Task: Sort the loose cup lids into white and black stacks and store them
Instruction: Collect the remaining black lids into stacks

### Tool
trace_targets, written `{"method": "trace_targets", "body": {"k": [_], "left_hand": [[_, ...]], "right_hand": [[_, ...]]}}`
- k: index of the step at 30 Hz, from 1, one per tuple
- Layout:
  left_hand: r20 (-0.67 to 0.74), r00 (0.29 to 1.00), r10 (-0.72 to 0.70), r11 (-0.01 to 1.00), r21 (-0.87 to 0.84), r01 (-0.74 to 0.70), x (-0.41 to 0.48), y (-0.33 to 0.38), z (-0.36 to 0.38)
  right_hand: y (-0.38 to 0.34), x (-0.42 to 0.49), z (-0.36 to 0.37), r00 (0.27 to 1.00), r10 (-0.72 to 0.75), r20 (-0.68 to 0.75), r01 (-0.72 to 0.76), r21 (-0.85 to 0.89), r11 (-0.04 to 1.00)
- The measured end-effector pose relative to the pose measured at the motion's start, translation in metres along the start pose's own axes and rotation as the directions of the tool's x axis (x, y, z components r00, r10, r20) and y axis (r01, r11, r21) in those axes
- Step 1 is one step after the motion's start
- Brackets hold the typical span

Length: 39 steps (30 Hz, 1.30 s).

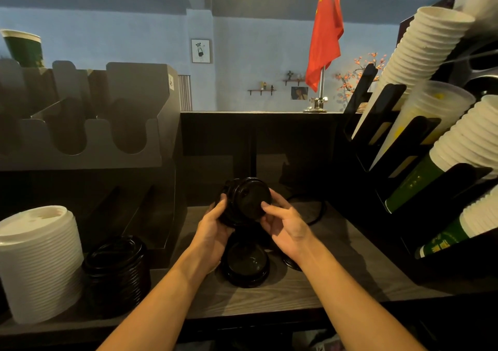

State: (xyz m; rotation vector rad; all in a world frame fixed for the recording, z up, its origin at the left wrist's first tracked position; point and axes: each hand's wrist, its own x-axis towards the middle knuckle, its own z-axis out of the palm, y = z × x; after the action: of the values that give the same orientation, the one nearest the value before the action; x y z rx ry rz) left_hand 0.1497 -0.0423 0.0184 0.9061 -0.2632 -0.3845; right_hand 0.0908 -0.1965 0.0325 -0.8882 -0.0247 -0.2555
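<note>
Above the middle of the wooden counter [336, 278] I hold a short stack of black lids [246, 201] turned on its side. My left hand [214, 232] grips its left side. My right hand [285, 226] holds its right edge, thumb pressed on the face of the front lid. Below the hands, a black lid [245, 264] lies on the counter, and another black lid [291, 264] peeks out under my right wrist. At the near left stand a tall stack of white lids [40, 264] and a lower stack of black lids [118, 264].
A grey slotted lid holder [89, 124] stands at the back left. A black rack with slanted stacks of paper cups [431, 124] fills the right side. A dark wall panel and a ledge with a red flag [324, 35] lie behind the counter.
</note>
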Motion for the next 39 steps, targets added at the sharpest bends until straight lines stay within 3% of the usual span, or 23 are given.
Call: {"method": "trace_targets", "body": {"k": [3,6,10,19,26,34,39], "left_hand": [[-0.007,1.0,0.007,1.0,0.008,-0.007,0.001,0.0,-0.002],[-0.007,1.0,0.015,0.999,0.036,-0.014,0.001,0.001,-0.003],[-0.008,1.0,0.026,0.999,0.037,-0.026,0.002,0.002,-0.004],[0.105,0.994,0.031,0.982,0.181,-0.05,0.0,0.0,-0.004],[0.001,0.997,0.082,0.98,0.183,-0.081,0.001,-0.002,-0.003],[0.026,0.998,0.06,0.984,0.167,-0.064,-0.003,0.001,-0.002],[-0.119,0.987,0.109,0.975,0.205,-0.083,0.0,0.0,-0.001]], "right_hand": [[0.005,-0.001,0.004,0.997,-0.043,-0.057,0.03,-0.217,0.976],[0.012,-0.003,0.004,0.977,-0.184,-0.112,0.092,-0.553,0.828],[0.015,-0.005,0.003,0.97,-0.23,-0.073,0.115,-0.697,0.708],[0.016,-0.002,0.001,0.972,-0.231,-0.039,0.137,-0.703,0.697],[0.016,-0.005,0.004,0.984,-0.18,-0.017,0.134,-0.601,0.788],[0.013,-0.008,0.004,0.977,-0.214,0.0,0.178,-0.557,0.811],[0.014,-0.009,0.006,0.971,-0.239,-0.006,0.189,-0.594,0.782]]}}
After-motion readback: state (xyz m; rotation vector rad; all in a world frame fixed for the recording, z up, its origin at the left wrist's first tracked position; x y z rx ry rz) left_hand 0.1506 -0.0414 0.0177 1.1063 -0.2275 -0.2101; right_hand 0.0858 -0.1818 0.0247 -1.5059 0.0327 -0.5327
